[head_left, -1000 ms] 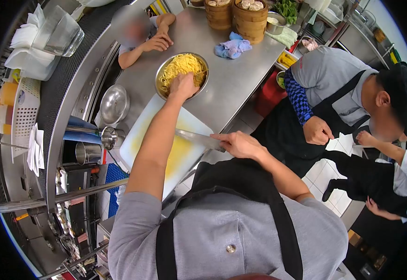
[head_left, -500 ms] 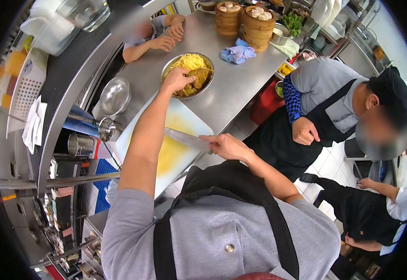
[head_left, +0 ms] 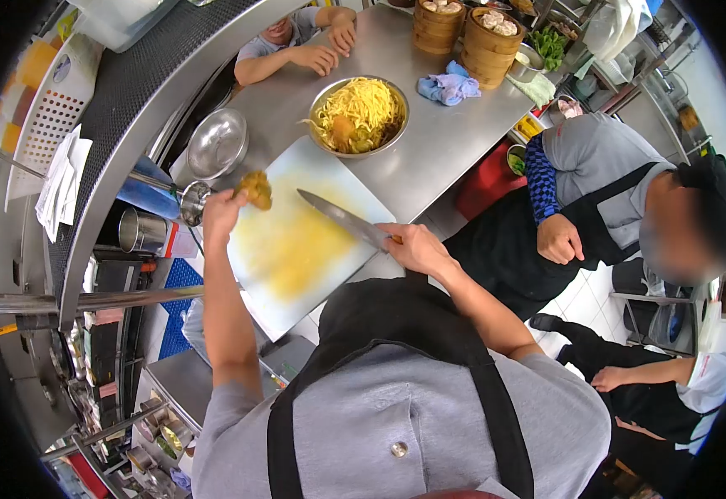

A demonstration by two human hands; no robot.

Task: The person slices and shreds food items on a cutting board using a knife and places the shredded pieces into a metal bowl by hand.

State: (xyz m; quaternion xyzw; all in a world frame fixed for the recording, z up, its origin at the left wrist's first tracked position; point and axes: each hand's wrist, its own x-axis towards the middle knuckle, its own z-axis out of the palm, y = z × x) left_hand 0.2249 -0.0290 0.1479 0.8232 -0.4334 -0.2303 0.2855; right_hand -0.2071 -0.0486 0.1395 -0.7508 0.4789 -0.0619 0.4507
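Observation:
My left hand (head_left: 223, 214) is closed on a yellow-brown, wet-looking pickled vegetable (head_left: 256, 190), held over the left edge of the white cutting board (head_left: 284, 287). Yellow stains spread across the board. In my right hand (head_left: 417, 248) is the handle of a kitchen knife (head_left: 342, 218), its blade pointing left over the board's right side. Beyond the board stands a metal bowl (head_left: 354, 155) with yellow shreds (head_left: 363, 104) heaped over more yellow-brown pieces. An empty-looking metal bowl (head_left: 217, 143) sits to the left of it.
Bamboo steamers (head_left: 492, 50) and a blue cloth (head_left: 448, 86) are on the steel table (head_left: 429, 141). Another person's hands (head_left: 317, 56) rest at its far side. A co-worker in a black apron (head_left: 537, 241) stands close on the right. A metal shelf (head_left: 142, 100) runs along the left.
My left hand has come out of the bowl, moving left and nearer with a pickled vegetable. The knife remains in my right hand over the board. The view has shifted slightly.

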